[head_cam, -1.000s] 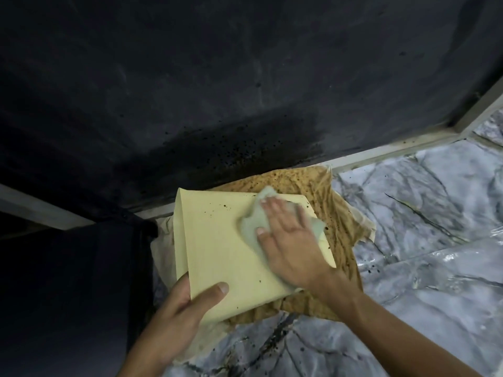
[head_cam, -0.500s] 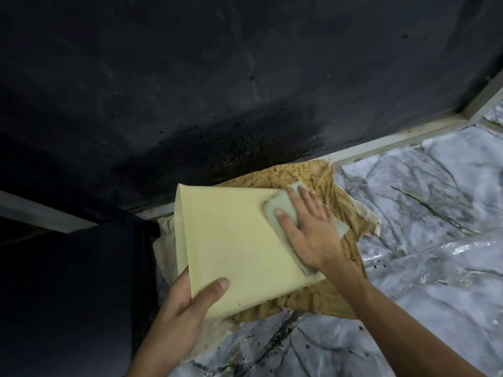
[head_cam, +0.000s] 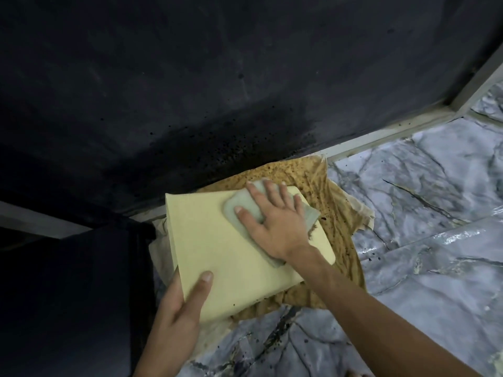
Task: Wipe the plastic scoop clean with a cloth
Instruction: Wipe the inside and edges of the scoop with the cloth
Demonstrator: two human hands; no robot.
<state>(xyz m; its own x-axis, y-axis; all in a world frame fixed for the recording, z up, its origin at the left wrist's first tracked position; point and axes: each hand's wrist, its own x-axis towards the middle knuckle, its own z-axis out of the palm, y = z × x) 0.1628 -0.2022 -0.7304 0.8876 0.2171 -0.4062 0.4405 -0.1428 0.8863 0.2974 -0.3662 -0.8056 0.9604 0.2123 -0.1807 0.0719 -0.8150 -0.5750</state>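
Note:
A pale yellow plastic scoop (head_cam: 212,248) lies with its broad flat side up in the middle of the view, over a stained brown sheet. My left hand (head_cam: 179,317) grips its near left corner, thumb on top. My right hand (head_cam: 275,221) lies flat, fingers spread, pressing a folded grey-green cloth (head_cam: 238,210) onto the scoop's far right part. The cloth sticks out past my hand at the far side and on the right. Most of the cloth is hidden under my palm.
The brown speckled sheet (head_cam: 334,208) lies on a marble-patterned floor covering (head_cam: 424,202) dotted with dark specks. A dark wall (head_cam: 217,91) with a pale skirting strip (head_cam: 381,133) runs behind. A dark block (head_cam: 68,295) stands at the left.
My right hand has slid the cloth from the middle of the scoop toward its far right corner. The dark specks seen on the scoop a second ago are gone. My left hand kept its hold.

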